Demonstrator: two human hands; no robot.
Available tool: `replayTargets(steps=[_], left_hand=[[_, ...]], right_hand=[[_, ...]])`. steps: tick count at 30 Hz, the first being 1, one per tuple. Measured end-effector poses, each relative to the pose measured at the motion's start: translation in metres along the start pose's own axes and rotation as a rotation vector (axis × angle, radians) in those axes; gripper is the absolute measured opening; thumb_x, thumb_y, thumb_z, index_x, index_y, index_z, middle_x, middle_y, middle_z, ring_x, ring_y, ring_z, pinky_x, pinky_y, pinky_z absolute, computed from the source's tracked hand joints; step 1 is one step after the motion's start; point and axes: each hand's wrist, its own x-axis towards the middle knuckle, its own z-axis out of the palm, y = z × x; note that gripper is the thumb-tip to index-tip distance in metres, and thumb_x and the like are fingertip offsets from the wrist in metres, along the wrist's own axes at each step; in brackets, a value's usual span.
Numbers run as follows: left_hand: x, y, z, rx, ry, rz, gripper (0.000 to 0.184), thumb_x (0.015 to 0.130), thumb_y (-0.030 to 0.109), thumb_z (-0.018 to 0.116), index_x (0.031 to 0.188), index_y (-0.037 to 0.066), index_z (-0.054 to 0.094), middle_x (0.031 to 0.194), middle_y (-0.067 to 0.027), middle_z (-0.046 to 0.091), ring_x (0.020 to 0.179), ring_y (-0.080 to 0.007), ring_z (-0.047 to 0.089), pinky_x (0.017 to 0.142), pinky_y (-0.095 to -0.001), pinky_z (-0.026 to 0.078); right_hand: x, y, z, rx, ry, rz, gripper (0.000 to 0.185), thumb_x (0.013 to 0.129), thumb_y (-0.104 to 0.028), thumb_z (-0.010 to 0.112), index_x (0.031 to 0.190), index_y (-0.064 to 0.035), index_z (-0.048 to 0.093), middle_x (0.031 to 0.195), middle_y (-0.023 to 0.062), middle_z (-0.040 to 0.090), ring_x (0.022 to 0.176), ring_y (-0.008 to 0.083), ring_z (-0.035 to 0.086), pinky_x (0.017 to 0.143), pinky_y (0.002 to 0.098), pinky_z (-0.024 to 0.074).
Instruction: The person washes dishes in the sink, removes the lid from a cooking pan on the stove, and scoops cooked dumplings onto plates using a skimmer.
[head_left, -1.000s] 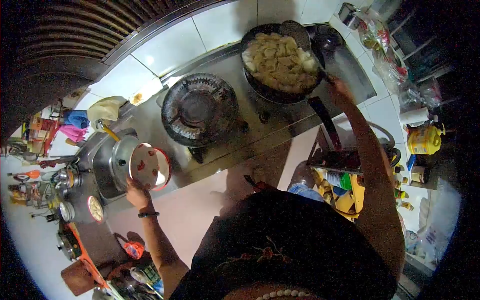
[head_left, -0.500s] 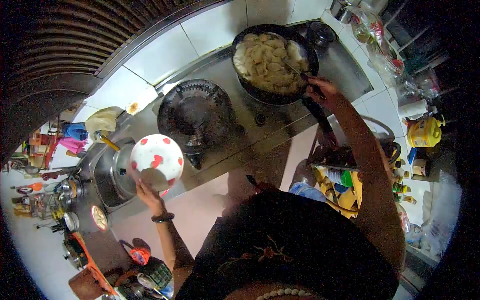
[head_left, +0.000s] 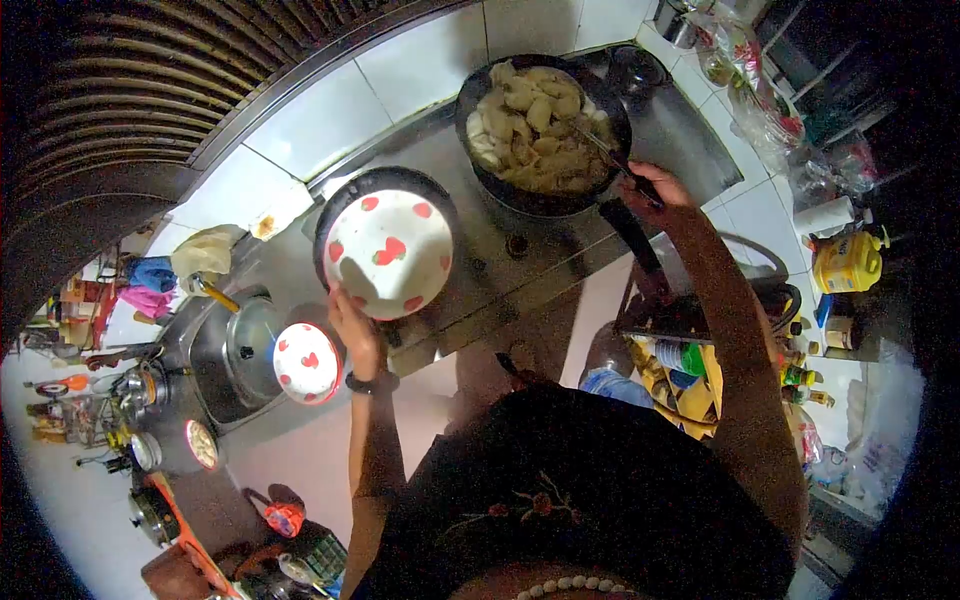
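Note:
My left hand (head_left: 357, 335) grips the lower rim of a white plate with red spots (head_left: 390, 250), held over the left burner (head_left: 338, 200), which it mostly covers. A second, similar plate (head_left: 307, 362) lies by the sink, left of my wrist. My right hand (head_left: 660, 187) is closed round the dark handle of a utensil (head_left: 640, 178). The utensil's metal end reaches into the food (head_left: 535, 125) heaped in a black wok (head_left: 480, 175) on the right side of the stove. Where it meets the food, its tip is hidden.
The sink (head_left: 215, 375) holds a lid (head_left: 250, 340) at the left. A small dish of food (head_left: 201, 443) is near the counter's end. The wok's long handle (head_left: 635, 240) points over the front edge. A yellow bottle (head_left: 847, 262) stands at the right, beyond a shelf with bottles (head_left: 680, 355).
My left hand has lifted one plate off the other and carried it right, over the burner. The utensil in my right hand now reaches into the food from the wok's right side.

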Motion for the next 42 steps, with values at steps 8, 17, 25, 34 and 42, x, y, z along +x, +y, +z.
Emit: replayTargets(steps=[8, 17, 25, 34, 42], left_hand=[[0.031, 0.014, 0.069, 0.002, -0.209, 0.191, 0.05, 0.092, 0.04, 0.038, 0.116, -0.003, 0.047, 0.106, -0.0096, 0.055, 0.091, -0.0152, 0.052, 0.078, -0.0268, 0.043], [0.041, 0.035, 0.139, -0.268, -0.286, 0.242, 0.051, 0.093, 0.037, 0.036, 0.125, -0.002, 0.038, 0.106, -0.0095, 0.053, 0.091, -0.0139, 0.051, 0.078, -0.0277, 0.043], [0.053, 0.03, 0.157, -0.243, -0.324, 0.35, 0.057, 0.091, 0.042, 0.038, 0.118, -0.008, 0.043, 0.108, -0.0124, 0.054, 0.095, -0.0173, 0.052, 0.082, -0.0295, 0.041], [0.046, 0.044, 0.163, -0.134, -0.295, 0.334, 0.052, 0.093, 0.038, 0.033, 0.109, -0.008, 0.048, 0.097, -0.014, 0.058, 0.089, -0.0175, 0.053, 0.076, -0.0295, 0.043], [0.041, 0.037, 0.177, -0.192, -0.307, 0.359, 0.054, 0.094, 0.04, 0.032, 0.125, -0.003, 0.038, 0.115, -0.0158, 0.05, 0.103, -0.0204, 0.049, 0.088, -0.0306, 0.039]], right_hand=[[-0.037, -0.02, 0.006, 0.04, -0.162, 0.066, 0.02, 0.085, -0.027, 0.055, 0.077, -0.012, 0.045, 0.061, -0.002, 0.05, 0.04, 0.0056, 0.038, 0.035, 0.0203, 0.0284], [-0.062, -0.036, 0.028, -0.094, -0.063, -0.08, 0.019, 0.085, -0.024, 0.053, 0.076, -0.0116, 0.042, 0.061, 0.001, 0.051, 0.037, 0.006, 0.036, 0.034, 0.019, 0.0288], [-0.064, -0.034, 0.023, -0.1, -0.035, -0.095, 0.018, 0.084, -0.022, 0.055, 0.079, -0.0104, 0.042, 0.062, 0.0024, 0.053, 0.036, 0.0062, 0.037, 0.032, 0.0184, 0.0287], [-0.078, -0.042, 0.031, -0.094, -0.056, -0.085, 0.017, 0.084, -0.021, 0.055, 0.086, -0.0089, 0.044, 0.062, 0.0043, 0.052, 0.035, 0.0076, 0.037, 0.032, 0.0186, 0.0275], [-0.116, -0.05, 0.051, -0.112, -0.136, -0.056, 0.015, 0.086, -0.021, 0.053, 0.088, -0.0085, 0.046, 0.067, 0.004, 0.052, 0.041, 0.0082, 0.039, 0.034, 0.0199, 0.0265]])
